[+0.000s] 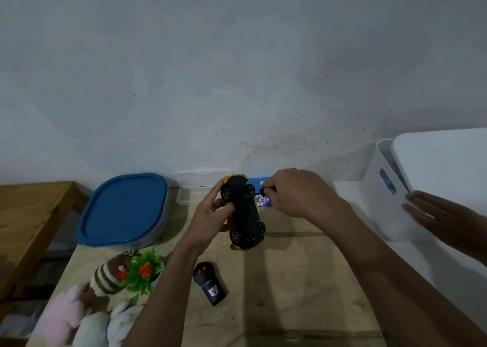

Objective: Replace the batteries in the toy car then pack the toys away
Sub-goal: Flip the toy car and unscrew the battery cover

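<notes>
With the left hand (210,212) gripping the upturned toy car (243,215) above the table (290,280) centre, the right hand (295,193), closed on the screwdriver (257,193), should press squarely into the underside's screw, turning slowly.

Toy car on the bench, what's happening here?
A person holds the toy car belly-up in the left hand. The right hand works a screwdriver against its underside, apparently at the battery cover. Batteries lie just behind the car, and the remote sits on the table. Another person's hand rests on the white bin. Nothing looks packed yet.
</notes>
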Demonstrator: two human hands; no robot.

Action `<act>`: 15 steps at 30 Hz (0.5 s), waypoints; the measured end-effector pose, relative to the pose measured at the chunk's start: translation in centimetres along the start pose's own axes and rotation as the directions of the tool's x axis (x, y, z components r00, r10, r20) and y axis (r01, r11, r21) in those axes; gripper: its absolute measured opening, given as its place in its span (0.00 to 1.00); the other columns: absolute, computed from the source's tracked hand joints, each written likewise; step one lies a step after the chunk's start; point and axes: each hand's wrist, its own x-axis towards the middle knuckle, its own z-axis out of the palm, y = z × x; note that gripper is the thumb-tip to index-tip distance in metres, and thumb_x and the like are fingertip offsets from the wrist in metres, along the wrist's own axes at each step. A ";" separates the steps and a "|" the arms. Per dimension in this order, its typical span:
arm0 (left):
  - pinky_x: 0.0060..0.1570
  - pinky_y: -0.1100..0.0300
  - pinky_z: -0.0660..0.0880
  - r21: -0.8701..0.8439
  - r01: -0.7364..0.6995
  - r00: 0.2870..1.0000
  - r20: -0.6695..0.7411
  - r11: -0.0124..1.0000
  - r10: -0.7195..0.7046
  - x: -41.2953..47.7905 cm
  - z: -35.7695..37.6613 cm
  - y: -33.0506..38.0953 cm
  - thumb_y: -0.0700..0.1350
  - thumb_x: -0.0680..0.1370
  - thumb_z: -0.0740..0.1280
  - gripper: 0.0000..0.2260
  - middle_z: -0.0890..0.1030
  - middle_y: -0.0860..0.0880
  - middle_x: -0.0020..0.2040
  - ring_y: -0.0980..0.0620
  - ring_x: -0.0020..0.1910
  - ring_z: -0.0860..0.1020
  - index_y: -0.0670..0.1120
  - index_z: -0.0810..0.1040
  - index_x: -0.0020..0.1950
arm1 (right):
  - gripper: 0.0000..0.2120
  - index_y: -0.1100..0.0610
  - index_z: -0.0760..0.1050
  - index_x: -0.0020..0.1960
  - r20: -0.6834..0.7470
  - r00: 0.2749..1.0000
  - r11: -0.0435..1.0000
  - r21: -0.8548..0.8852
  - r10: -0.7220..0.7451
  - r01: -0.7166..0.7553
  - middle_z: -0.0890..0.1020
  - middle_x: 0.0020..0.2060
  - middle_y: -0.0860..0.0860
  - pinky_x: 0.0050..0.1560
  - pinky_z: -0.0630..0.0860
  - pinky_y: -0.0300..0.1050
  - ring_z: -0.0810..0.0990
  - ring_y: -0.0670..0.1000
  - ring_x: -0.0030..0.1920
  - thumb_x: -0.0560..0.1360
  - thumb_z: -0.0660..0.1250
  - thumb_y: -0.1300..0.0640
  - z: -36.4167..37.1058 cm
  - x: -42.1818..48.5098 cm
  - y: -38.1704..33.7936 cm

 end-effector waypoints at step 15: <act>0.44 0.56 0.80 -0.017 -0.005 1.000 0.012 1.000 0.005 -0.1 -0.1 -0.1 0.39 0.80 0.65 0.26 0.81 0.42 0.59 0.48 0.54 0.81 0.63 0.69 0.72 | 0.10 0.47 0.76 0.57 -0.010 1.000 0.997 -0.077 0.009 -0.010 0.82 0.48 0.50 0.38 0.67 0.43 0.77 0.51 0.41 0.77 0.65 0.56 -0.9 0.3 0.0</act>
